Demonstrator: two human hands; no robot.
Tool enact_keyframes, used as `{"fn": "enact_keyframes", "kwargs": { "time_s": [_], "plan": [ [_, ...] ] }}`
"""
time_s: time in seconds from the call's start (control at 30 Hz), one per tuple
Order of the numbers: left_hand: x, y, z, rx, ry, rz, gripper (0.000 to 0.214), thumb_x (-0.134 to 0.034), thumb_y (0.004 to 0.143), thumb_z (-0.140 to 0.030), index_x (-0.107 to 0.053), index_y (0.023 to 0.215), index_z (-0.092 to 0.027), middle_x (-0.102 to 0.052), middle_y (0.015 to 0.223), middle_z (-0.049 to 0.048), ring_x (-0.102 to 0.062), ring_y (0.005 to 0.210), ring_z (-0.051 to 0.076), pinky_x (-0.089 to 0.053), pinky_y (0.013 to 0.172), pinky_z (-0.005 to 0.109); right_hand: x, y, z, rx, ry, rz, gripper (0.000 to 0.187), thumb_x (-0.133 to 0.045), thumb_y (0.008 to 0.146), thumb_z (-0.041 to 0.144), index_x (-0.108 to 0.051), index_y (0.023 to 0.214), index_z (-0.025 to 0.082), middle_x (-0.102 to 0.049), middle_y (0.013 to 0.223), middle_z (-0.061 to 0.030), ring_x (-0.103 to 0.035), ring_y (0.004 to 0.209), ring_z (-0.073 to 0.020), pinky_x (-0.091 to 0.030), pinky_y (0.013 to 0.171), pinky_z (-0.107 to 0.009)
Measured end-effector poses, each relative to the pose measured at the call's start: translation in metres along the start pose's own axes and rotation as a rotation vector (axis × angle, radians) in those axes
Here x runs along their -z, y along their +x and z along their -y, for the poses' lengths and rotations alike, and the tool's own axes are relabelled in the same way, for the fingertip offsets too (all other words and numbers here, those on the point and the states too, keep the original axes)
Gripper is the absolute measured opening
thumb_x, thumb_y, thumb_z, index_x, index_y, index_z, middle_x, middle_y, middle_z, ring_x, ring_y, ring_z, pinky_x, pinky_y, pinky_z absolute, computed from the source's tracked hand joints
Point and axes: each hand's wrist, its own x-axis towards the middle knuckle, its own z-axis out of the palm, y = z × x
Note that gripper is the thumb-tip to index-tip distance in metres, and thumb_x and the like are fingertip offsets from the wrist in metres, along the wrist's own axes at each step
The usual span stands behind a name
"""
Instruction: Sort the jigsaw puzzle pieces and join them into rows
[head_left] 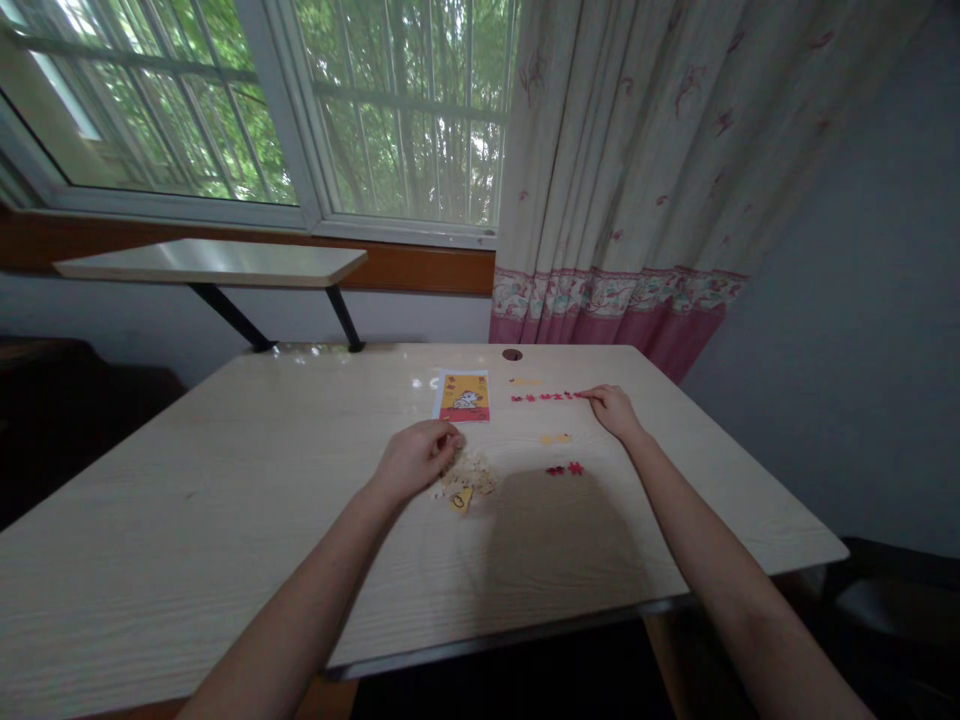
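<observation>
My right hand (611, 411) reaches to the right end of a row of red puzzle pieces (544, 397), its fingertips together on the last red piece. My left hand (417, 458) is at the upper left edge of a pile of loose puzzle pieces (474, 472), thumb and fingers curled into a pinch. Whatever is between those fingers is too small to make out. A yellow piece with a black mark (460, 500) lies at the near side of the pile. Beyond the left hand lies a picture card (463, 397) with a white animal on yellow and red.
Yellow pieces (556, 439) and a pair of red pieces (575, 468) lie nearer than the row. Another yellow strip (529, 381) lies beyond it. The wooden table (247, 480) has a raised shelf (217, 262) at the back left and a round hole (512, 355) near its far edge.
</observation>
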Motion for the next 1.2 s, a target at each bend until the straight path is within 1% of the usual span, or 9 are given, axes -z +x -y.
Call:
{"fn": "enact_keyframes", "kwargs": {
  "time_s": [0.2,0.3,0.43,0.53,0.6,0.7,0.8,0.97,1.2],
  "plan": [
    [0.002,0.0,0.0,0.004,0.012,-0.001,0.021,-0.042,0.084,-0.029,-0.06,0.083,-0.019,-0.062,0.076,0.0026,-0.053,0.064,0.014,-0.038,0.06,0.025,0.005,0.001,-0.004,0.027,0.064,-0.069,0.031,-0.04,0.084,0.018,-0.067,0.098,0.02,-0.065,0.097,-0.0063,-0.054,0.091,-0.0196,-0.038,0.085,-0.034],
    [0.002,0.0,0.0,-0.002,0.005,0.02,0.02,-0.042,0.083,-0.027,-0.061,0.082,-0.019,-0.062,0.076,0.0026,-0.053,0.065,0.015,-0.039,0.061,0.026,0.017,0.0,0.008,0.09,0.074,-0.134,0.029,-0.042,0.083,0.018,-0.067,0.097,0.017,-0.065,0.094,-0.0079,-0.054,0.089,-0.0201,-0.038,0.085,-0.034],
    [0.001,-0.001,-0.001,-0.07,-0.034,0.082,0.02,-0.046,0.08,-0.027,-0.062,0.091,-0.021,-0.061,0.085,0.0031,-0.056,0.075,0.016,-0.042,0.067,0.027,0.034,-0.006,0.058,0.239,0.121,-0.159,0.024,-0.046,0.083,0.021,-0.066,0.094,0.017,-0.065,0.09,-0.0072,-0.053,0.089,-0.0192,-0.039,0.083,-0.033],
    [-0.001,-0.002,-0.001,-0.119,-0.035,0.135,0.027,-0.049,0.079,-0.03,-0.061,0.101,-0.021,-0.059,0.095,0.0052,-0.056,0.085,0.018,-0.044,0.074,0.029,0.036,-0.018,0.112,0.416,0.155,-0.056,0.023,-0.045,0.085,0.022,-0.065,0.097,0.017,-0.065,0.091,-0.0066,-0.054,0.087,-0.0174,-0.04,0.08,-0.031],
    [-0.002,-0.001,-0.002,-0.14,-0.023,0.177,0.028,-0.051,0.078,-0.031,-0.062,0.102,-0.021,-0.057,0.093,0.0058,-0.056,0.088,0.019,-0.045,0.077,0.03,0.032,-0.029,0.144,0.529,0.153,0.035,0.024,-0.044,0.086,0.023,-0.065,0.097,0.018,-0.065,0.09,-0.0057,-0.055,0.087,-0.0169,-0.04,0.08,-0.031],
    [-0.001,-0.001,-0.003,-0.153,-0.004,0.212,0.028,-0.052,0.078,-0.031,-0.064,0.099,-0.019,-0.056,0.087,0.0061,-0.054,0.088,0.02,-0.044,0.079,0.031,0.022,-0.044,0.175,0.596,0.193,0.134,0.022,-0.051,0.084,0.028,-0.064,0.1,0.02,-0.066,0.091,-0.0049,-0.056,0.086,-0.0166,-0.041,0.077,-0.03],
    [0.0,0.0,-0.005,-0.157,-0.001,0.223,0.026,-0.051,0.078,-0.03,-0.065,0.096,-0.019,-0.055,0.085,0.0061,-0.053,0.089,0.021,-0.044,0.08,0.031,0.015,-0.054,0.184,0.577,0.253,0.161,0.021,-0.055,0.082,0.031,-0.064,0.098,0.021,-0.066,0.091,-0.0037,-0.056,0.087,-0.0156,-0.04,0.076,-0.028],
    [0.0,0.0,-0.007,-0.156,0.002,0.23,0.022,-0.051,0.078,-0.028,-0.065,0.092,-0.018,-0.056,0.087,0.0062,-0.052,0.091,0.021,-0.043,0.082,0.031,0.011,-0.058,0.184,0.511,0.297,0.199,0.018,-0.056,0.082,0.031,-0.065,0.093,0.02,-0.065,0.089,-0.0043,-0.056,0.086,-0.0151,-0.039,0.077,-0.027],
    [-0.003,0.002,-0.007,-0.154,0.024,0.198,0.023,-0.045,0.084,-0.028,-0.065,0.085,-0.018,-0.059,0.083,0.0064,-0.052,0.089,0.02,-0.042,0.08,0.03,0.009,-0.059,0.19,0.476,0.308,0.18,0.017,-0.057,0.081,0.03,-0.066,0.091,0.018,-0.066,0.087,-0.0048,-0.056,0.084,-0.0157,-0.039,0.077,-0.027]
  ]
}}
